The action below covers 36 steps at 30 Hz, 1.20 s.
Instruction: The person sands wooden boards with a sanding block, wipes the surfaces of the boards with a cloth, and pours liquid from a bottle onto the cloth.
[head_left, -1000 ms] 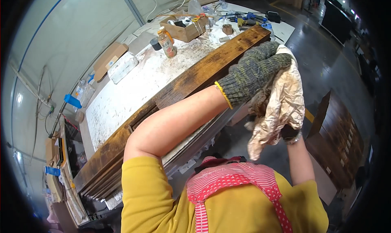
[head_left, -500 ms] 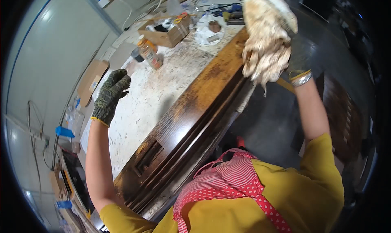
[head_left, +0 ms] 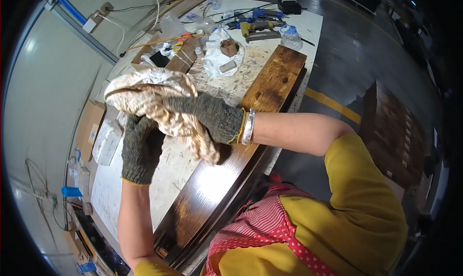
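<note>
Both my gloved hands — left (head_left: 141,148), right (head_left: 212,118) — clasp the rag (head_left: 149,95) | bunching it | next: press onto board (head_left: 226,175)

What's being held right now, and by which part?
A crumpled, stained pale cloth rag, held by both gloved hands above the dark stained wooden board: the right hand grips its middle from above, the left hand holds its underside.

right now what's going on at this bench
A person in grey knit gloves holds a crumpled, stained rag in both hands above a long dark-stained wooden board lying on a paint-spattered workbench. The right hand grips the rag from above; the left hand supports it from below. A cardboard box, plastic bottles and tools sit at the bench's far end.
</note>
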Tool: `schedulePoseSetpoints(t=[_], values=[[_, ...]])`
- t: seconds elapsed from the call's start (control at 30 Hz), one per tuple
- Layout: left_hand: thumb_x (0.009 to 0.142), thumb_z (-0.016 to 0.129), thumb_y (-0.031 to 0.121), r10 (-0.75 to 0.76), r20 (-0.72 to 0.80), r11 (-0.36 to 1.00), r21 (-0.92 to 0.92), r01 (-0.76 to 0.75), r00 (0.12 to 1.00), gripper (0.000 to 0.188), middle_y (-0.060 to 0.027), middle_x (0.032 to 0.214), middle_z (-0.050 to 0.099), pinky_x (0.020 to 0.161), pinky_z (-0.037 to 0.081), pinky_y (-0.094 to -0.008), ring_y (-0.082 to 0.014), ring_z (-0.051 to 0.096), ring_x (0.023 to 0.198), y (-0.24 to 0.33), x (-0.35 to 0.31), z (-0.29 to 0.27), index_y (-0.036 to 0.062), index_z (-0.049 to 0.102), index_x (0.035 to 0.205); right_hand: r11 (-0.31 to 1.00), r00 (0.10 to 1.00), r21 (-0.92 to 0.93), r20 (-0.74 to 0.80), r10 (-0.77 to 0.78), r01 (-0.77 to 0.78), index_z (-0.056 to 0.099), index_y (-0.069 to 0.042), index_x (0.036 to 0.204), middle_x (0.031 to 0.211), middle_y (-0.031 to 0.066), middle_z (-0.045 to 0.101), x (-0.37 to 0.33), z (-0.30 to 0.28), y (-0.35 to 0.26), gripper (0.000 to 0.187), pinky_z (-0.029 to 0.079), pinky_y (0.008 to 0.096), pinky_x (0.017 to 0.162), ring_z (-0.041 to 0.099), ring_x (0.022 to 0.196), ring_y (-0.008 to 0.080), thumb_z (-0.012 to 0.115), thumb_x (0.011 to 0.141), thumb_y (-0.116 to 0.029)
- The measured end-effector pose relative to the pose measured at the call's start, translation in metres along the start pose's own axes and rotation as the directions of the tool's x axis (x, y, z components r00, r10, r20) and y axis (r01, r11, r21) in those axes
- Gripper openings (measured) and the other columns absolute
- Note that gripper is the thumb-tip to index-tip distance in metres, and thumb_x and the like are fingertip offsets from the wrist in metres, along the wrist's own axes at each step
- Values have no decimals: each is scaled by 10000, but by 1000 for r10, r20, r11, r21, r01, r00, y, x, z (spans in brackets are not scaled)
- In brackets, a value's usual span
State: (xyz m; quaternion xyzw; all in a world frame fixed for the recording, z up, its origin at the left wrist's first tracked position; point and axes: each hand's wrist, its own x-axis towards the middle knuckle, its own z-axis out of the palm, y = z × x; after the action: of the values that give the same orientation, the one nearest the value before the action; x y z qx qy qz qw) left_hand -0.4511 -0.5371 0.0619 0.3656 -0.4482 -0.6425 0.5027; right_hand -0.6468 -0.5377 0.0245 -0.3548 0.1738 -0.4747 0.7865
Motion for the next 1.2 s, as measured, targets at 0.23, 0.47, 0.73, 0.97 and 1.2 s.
schedulePoseSetpoints(t=[0.23,0.47,0.73,0.97,1.2], values=[[925,641,258,-38,-301,785,581,215,953,286,-40,916,653,711,543,-283,-135,637,776,21,47,-133,74,594,1139,984,911,176,398,-109,40,497,19,1333,1289,149,599,3,-51,-47,392,542,310,929,621,1115,175,537,987,-162],[669,881,393,-155,-531,770,463,439,833,1261,-190,1461,341,694,580,-436,-338,563,1087,-74,116,-156,198,1,1551,995,981,3,-168,95,-96,421,33,1390,1283,161,598,-8,-84,-71,547,508,374,990,611,1142,243,618,894,-90],[648,872,318,371,-363,779,622,-74,855,865,-166,1254,605,932,486,-378,-279,613,1102,-126,201,-215,15,450,1339,1000,995,-18,-99,24,-26,337,-6,1460,1390,153,515,-12,-82,-63,601,497,350,1007,579,1188,237,590,915,-16],[679,824,457,502,-381,599,800,6,776,889,-197,1293,587,973,470,-407,-345,591,1171,-107,194,-188,15,442,1350,997,990,-22,-117,77,-80,332,-40,1471,1357,140,539,-11,-77,-66,649,532,346,957,588,1169,219,625,893,-5],[747,835,322,414,156,459,815,-354,897,793,-137,1159,618,913,504,-374,-258,621,1048,-4,89,-40,50,402,1353,980,992,-187,-117,51,-73,363,-42,1452,1318,111,568,-6,-80,-64,639,540,319,923,601,1128,176,661,887,-34]])
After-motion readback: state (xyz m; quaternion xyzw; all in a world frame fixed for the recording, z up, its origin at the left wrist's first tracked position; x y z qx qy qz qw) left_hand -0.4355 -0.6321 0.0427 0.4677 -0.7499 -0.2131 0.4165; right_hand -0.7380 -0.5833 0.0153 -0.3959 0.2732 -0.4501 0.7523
